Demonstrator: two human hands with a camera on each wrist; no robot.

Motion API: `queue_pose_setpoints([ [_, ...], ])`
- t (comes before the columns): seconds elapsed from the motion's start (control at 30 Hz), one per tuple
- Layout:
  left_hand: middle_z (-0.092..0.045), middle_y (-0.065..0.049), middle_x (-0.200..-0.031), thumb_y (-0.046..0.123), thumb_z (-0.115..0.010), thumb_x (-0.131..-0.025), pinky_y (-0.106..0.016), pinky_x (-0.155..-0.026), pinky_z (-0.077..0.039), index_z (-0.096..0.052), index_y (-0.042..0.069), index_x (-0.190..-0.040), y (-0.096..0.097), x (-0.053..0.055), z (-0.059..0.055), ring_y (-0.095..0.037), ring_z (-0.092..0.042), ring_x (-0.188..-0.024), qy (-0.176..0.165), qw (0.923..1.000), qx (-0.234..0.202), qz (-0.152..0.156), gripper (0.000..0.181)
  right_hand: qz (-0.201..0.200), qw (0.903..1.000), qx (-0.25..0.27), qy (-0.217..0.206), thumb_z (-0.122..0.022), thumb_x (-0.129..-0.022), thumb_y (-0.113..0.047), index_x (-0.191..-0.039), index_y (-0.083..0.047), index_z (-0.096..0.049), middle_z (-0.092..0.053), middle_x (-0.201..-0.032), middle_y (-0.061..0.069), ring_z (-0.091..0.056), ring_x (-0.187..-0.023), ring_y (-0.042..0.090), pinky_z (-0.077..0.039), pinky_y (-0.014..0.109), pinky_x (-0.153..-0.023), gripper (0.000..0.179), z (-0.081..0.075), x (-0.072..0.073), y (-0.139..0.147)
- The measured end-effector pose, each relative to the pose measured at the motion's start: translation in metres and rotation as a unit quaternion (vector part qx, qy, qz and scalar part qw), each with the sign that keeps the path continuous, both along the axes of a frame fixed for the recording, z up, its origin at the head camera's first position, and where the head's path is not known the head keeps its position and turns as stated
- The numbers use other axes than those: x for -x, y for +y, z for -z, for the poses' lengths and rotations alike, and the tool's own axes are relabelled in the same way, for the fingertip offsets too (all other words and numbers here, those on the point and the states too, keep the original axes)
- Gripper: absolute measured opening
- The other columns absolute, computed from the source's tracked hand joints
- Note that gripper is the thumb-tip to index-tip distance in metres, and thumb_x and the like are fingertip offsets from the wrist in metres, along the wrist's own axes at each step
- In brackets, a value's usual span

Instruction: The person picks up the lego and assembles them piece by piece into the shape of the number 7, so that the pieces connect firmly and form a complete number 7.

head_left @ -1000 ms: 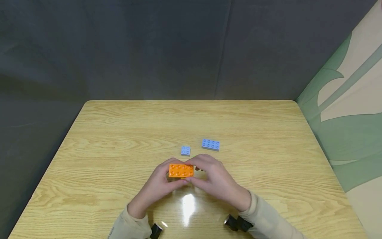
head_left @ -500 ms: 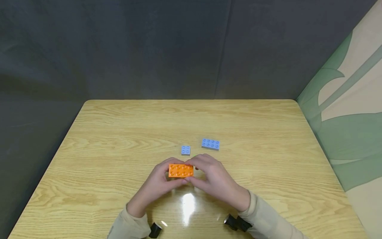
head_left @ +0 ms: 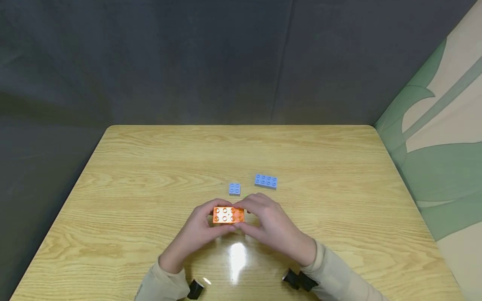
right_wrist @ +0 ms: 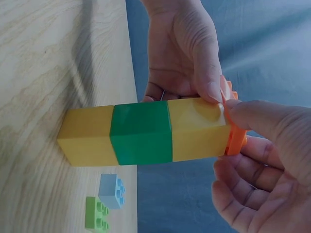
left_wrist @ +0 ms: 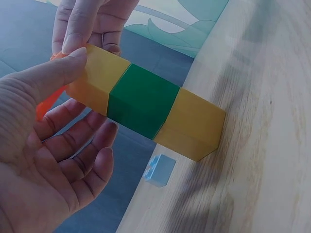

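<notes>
An orange building brick with studs on top caps a stack of bricks. Below it in the right wrist view come a yellow block, a green block and another yellow block, which stands on the table. My left hand grips the left part of the orange brick, thumb at the front where it meets the upper yellow block. From the right, my right hand pinches the brick between thumb and fingers. The fingers' far sides are partly hidden.
Behind the hands on the wooden table lie a small blue brick and a longer blue brick. A light green brick appears in the right wrist view. A dark curtain hangs beyond the table.
Both hands keep their hold in almost the same place. A bright whitish glare now covers much of the orange brick's top. A sliver of green shows behind the right fingers.
</notes>
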State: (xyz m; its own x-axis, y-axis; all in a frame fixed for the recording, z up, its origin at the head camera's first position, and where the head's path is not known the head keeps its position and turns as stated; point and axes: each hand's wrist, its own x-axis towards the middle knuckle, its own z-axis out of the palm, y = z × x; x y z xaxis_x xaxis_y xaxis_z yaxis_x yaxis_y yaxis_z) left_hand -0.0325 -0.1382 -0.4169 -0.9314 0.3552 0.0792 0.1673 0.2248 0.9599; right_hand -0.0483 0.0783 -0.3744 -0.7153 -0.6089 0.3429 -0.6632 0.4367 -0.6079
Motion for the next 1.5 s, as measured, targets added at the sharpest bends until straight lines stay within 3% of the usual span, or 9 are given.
queue_pose_setpoints([
  [0.3, -0.068, 0.006, -0.11, 0.022, -0.082, -0.079, -0.037, -0.087, -0.049, -0.064, 0.02, -0.114, 0.0, 0.0, -0.003, -0.018, -0.062, -0.101, 0.013, 0.9999, 0.003, 0.004, 0.039, 0.005, 0.9999, -0.015, 0.004, -0.08, -0.081, -0.023, -0.111, -0.01, -0.07, -0.068, -0.102, -0.003, -0.059, -0.096, 0.011, -0.052, 0.031, -0.083, 0.035, -0.003, 0.0, 0.0],
  [1.03, -0.067, 0.006, -0.109, 0.021, -0.083, -0.078, -0.04, -0.091, -0.047, -0.064, 0.019, -0.112, 0.001, 0.0, -0.003, -0.018, -0.061, -0.102, 0.004, 1.0, 0.004, 0.003, 0.04, 0.023, 0.9972, -0.071, 0.004, -0.084, -0.077, -0.023, -0.108, -0.01, -0.073, -0.071, -0.1, -0.001, -0.06, -0.091, 0.013, -0.052, 0.031, -0.079, 0.035, -0.012, 0.0, -0.004],
  [1.5, -0.067, 0.006, -0.109, 0.021, -0.083, -0.078, -0.04, -0.091, -0.047, -0.063, 0.019, -0.113, 0.001, 0.0, -0.003, -0.018, -0.061, -0.102, 0.002, 1.0, 0.004, 0.008, 0.041, 0.023, 0.9979, -0.06, 0.002, -0.084, -0.077, -0.025, -0.108, -0.012, -0.072, -0.07, -0.097, -0.004, -0.059, -0.09, 0.01, -0.052, 0.029, -0.079, 0.036, -0.009, 0.0, -0.003],
])
